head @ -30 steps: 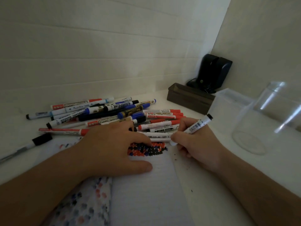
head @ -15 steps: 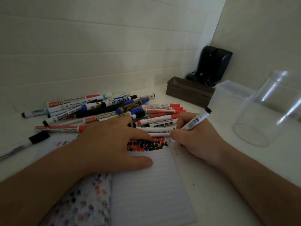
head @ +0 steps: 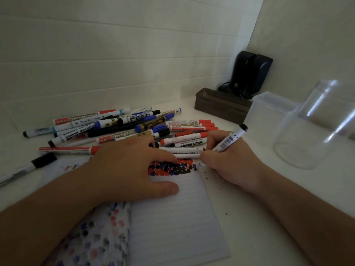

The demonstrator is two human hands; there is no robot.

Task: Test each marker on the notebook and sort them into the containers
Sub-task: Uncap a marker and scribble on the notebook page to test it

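The notebook point(head: 172, 223) lies on the white, smooth worktop point(head: 269, 217), open at a lined white page; near the top edge of this page there is a dense patch of small red, blue and black marks point(head: 169, 167). The left page is turned back and shows faded dots of the same colours through the thin paper. The left hand point(head: 130, 169) lies flat on the notebook with straight fingers, palm down, the thumb stretched along the page below the marks, and the forearm comes in from the lower left. The right hand point(head: 230, 162) pinches a slim white marker point(head: 229, 140) with a barcode label and a black end; the fingers are curled round the barrel, the marker is tilted with the black end up and to the right, and its tip is down at the right top corner of the page. Behind both hands a loose pile of markers point(head: 119, 129) lies on the worktop, round plastic barrels with red, blue and black caps, crossing one another. On the right stand a clear round jar point(head: 315, 131) and, just behind it, a translucent square container point(head: 269, 112). In the corner are a dark rectangular box point(head: 219, 106) and a black glossy device point(head: 251, 72).
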